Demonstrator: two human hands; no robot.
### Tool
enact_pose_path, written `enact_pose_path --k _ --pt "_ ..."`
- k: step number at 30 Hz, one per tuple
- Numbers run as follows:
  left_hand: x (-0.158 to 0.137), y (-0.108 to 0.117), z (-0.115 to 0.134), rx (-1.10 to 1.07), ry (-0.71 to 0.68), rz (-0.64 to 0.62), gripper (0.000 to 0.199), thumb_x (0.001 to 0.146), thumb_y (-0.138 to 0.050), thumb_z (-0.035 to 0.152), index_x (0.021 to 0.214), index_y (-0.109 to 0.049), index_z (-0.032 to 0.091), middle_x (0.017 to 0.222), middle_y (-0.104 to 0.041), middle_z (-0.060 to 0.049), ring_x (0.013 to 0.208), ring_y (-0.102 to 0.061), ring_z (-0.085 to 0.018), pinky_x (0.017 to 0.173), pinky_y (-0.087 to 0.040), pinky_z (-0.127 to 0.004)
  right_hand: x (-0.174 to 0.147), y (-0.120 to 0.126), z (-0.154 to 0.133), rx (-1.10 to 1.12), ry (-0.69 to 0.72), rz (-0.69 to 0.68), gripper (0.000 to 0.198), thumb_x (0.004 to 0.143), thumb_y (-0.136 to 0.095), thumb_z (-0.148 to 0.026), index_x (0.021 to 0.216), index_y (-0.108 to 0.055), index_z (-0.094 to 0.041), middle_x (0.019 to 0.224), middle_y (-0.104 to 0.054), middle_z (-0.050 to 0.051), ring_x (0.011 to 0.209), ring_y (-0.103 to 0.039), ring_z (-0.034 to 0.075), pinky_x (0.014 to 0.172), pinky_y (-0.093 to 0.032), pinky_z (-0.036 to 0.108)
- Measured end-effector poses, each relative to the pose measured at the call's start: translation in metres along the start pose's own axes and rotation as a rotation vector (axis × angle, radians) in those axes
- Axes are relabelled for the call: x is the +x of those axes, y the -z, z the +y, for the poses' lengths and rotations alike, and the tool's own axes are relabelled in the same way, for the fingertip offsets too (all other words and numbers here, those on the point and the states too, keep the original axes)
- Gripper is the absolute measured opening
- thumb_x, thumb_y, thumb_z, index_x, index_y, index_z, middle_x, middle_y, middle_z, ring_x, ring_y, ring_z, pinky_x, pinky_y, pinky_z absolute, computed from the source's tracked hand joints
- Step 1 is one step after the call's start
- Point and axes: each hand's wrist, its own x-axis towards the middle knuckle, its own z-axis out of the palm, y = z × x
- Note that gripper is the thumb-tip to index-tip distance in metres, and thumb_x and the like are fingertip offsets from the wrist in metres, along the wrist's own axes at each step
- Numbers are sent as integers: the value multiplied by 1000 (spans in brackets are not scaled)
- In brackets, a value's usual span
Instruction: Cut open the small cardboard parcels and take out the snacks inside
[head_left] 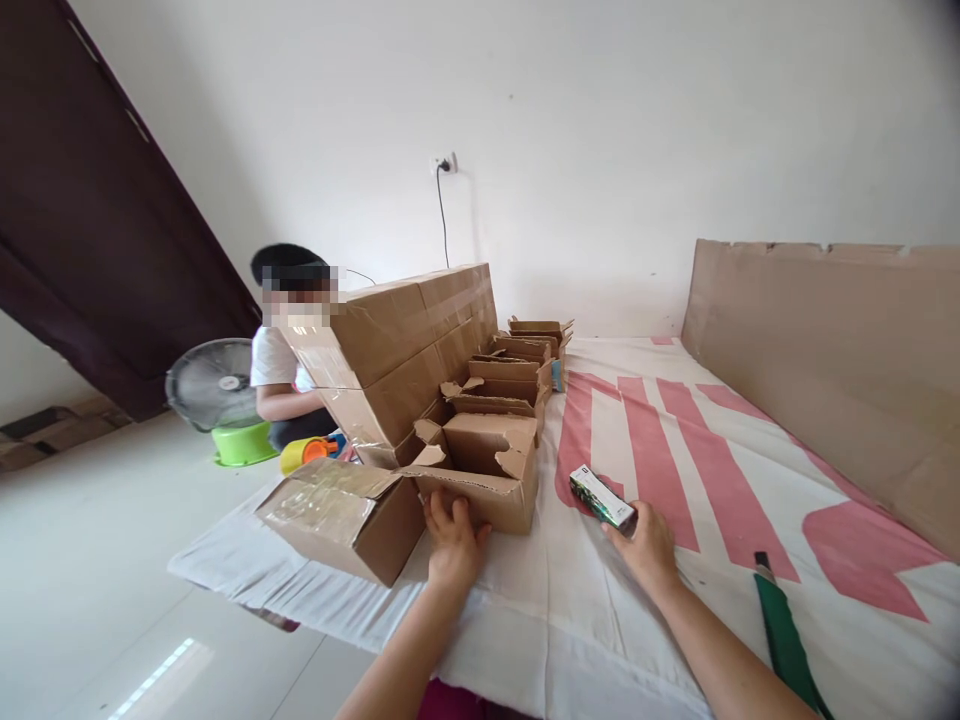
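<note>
My left hand [454,545] rests with fingers spread against the near face of an open cardboard box [517,512]. The box's torn flaps stand up around its opening. To its left lies a closed, taped cardboard box [319,505], tilted beside my wrist. Between the thumb and fingers of my right hand [649,550] is the near end of a small white and green printed carton [600,497]. The carton lies low over the cloth, and I cannot tell whether it touches it. More open boxes [501,378] stand in a row behind the nearest one.
Taped boxes [397,335] are stacked left of the row. A person [281,375] sits beyond them, near a fan [214,383] and a green basin [244,443]. A cardboard panel [825,350] stands right. A green-sheathed object [784,635] lies on the red-and-white cloth [592,620].
</note>
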Motion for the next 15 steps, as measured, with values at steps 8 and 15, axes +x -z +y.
enact_pose_path --k 8,15 --pt "39 -12 14 101 19 -66 38 79 -65 28 110 -51 9 145 -27 -28 138 -26 -46 101 -38 -60 0 -1 1 4 2 3 43 71 -67 -45 102 -55 -18 100 -68 13 97 -62 32 78 -45 39" --pt "67 -30 29 110 82 -83 41 78 -66 28 112 -51 9 148 -25 -29 132 -35 -44 97 -41 -53 1 -4 4 -3 18 18 43 71 -66 -47 102 -55 -19 98 -68 11 95 -62 31 79 -45 39"
